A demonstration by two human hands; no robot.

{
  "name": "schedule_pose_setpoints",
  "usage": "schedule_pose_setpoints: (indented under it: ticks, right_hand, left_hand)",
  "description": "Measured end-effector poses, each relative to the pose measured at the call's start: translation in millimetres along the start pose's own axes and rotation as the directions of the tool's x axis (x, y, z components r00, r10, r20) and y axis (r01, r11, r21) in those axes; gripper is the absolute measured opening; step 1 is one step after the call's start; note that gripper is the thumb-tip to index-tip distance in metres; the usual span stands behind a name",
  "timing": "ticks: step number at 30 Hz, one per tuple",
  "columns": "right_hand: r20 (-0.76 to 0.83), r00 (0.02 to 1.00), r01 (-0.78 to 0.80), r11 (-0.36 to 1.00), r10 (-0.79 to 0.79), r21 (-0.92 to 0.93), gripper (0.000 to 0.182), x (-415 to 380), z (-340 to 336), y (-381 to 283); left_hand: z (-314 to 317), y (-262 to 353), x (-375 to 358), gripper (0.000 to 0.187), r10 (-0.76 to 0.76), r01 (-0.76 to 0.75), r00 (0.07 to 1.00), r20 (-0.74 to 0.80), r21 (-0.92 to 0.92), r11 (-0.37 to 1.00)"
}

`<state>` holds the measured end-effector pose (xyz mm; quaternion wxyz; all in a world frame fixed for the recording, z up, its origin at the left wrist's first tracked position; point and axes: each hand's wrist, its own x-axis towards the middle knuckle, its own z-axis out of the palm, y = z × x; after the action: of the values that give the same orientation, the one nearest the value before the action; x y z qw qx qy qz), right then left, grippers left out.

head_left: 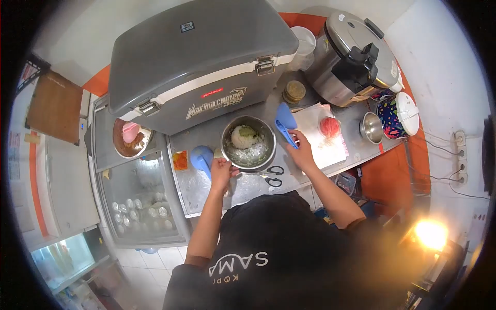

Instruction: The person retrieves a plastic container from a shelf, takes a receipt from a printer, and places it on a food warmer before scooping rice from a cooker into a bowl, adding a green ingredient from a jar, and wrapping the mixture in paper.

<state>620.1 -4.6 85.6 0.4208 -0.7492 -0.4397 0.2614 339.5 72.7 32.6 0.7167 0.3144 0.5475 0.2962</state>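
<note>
Cooler [196,62] behind bowl [248,143] | left hand [222,173] fingers gripping rim | right hand [301,152] pinching scraper [285,124]

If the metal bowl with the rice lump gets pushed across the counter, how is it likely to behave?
The metal bowl would probably slide easily, since it and the counter both look smooth and shiny. It seems unlikely to tip, being wide with the rice lump low inside. The left hand at its rim likely steadies it; the right hand holds a blue scoop.

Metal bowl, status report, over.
Left hand gripping metal bowl rim. Right hand holding blue scoop at bowl's edge. Scissors beside bowl.
</note>
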Motion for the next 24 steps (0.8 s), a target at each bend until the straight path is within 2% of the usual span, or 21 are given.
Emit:
schedule_pose_setpoints:
  ticks: [1,4,5,7,10,13,14,16,17,20,21,22,23,24]
  right_hand:
    - [0.033,0.998,-0.053,0.997,0.051,0.051,0.047,-1.5,-4.4,-15.8]
    - [0.283,0.944,-0.235,0.949,0.170,0.213,0.044,-0.3,-7.4,-30.1]
    - [0.303,0.949,-0.117,0.988,0.082,0.097,0.043,1.1,-5.5,-29.7]
    - [0.374,0.924,0.134,0.983,-0.077,-0.127,0.039,3.7,1.3,-27.5]
    - [0.395,0.919,0.083,0.981,-0.007,-0.176,0.043,6.8,13.2,-53.5]
    - [0.464,0.878,-0.092,0.992,0.119,-0.082,0.050,13.9,17.8,-74.3]
    - [0.515,0.833,-0.259,0.965,0.204,0.037,0.051,19.9,18.4,-70.8]
    - [0.636,0.701,-0.572,0.787,0.322,0.232,0.054,33.9,17.4,-60.1]
    - [0.636,0.690,-0.652,0.679,0.345,0.338,0.051,36.5,15.1,-64.5]
    - [0.505,0.778,-0.614,0.623,0.374,0.485,0.053,47.1,6.1,-47.2]
    - [0.388,0.841,-0.537,0.669,0.378,0.514,0.053,52.1,7.4,-35.4]
    - [0.297,0.877,-0.479,0.745,0.379,0.464,0.052,57.9,9.3,-22.7]
    - [0.207,0.906,-0.423,0.811,0.370,0.404,0.051,65.5,12.0,-13.7]
    - [0.116,0.931,-0.365,0.867,0.347,0.338,0.050,74.5,17.2,-1.6]
  left_hand:
    - [0.6,-1.3,-1.1,0.022,-0.013,0.012,0.999,0.032,0.001,1.000]
    - [6.3,-1.3,-8.2,0.025,-0.034,0.035,0.997,0.067,-0.006,0.999]
    - [8.6,-0.8,-10.2,0.026,-0.039,0.040,0.997,0.068,-0.010,0.999]
    - [9.3,-6.6,-7.5,0.028,-0.014,0.014,0.997,0.070,-0.009,1.000]
    - [10.3,-9.8,-5.9,0.029,0.011,-0.008,0.996,0.093,-0.028,1.000]
    - [10.5,-8.2,-5.8,0.029,0.003,0.002,0.994,0.107,-0.047,0.999]
    - [10.2,-8.0,-5.8,0.029,-0.005,0.010,0.994,0.110,-0.051,0.999]
    - [9.4,-10.1,-5.8,0.027,0.003,0.002,0.996,0.094,-0.053,0.999]
    - [10.2,-7.1,-7.7,0.026,0.008,-0.003,0.996,0.086,-0.055,0.998]
    - [9.1,2.6,-18.5,0.027,0.093,-0.078,0.989,-0.111,0.134,0.988]
    - [6.0,3.2,-20.3,0.029,0.310,-0.226,0.933,-0.186,0.370,0.901]
    - [-1.1,1.7,-23.6,0.031,0.516,-0.313,0.832,-0.203,0.596,0.739]
    - [-9.0,-0.9,-27.7,0.033,0.695,-0.335,0.701,-0.158,0.788,0.517]
    - [-15.6,-2.4,-30.1,0.034,0.789,-0.289,0.589,-0.177,0.865,0.410]
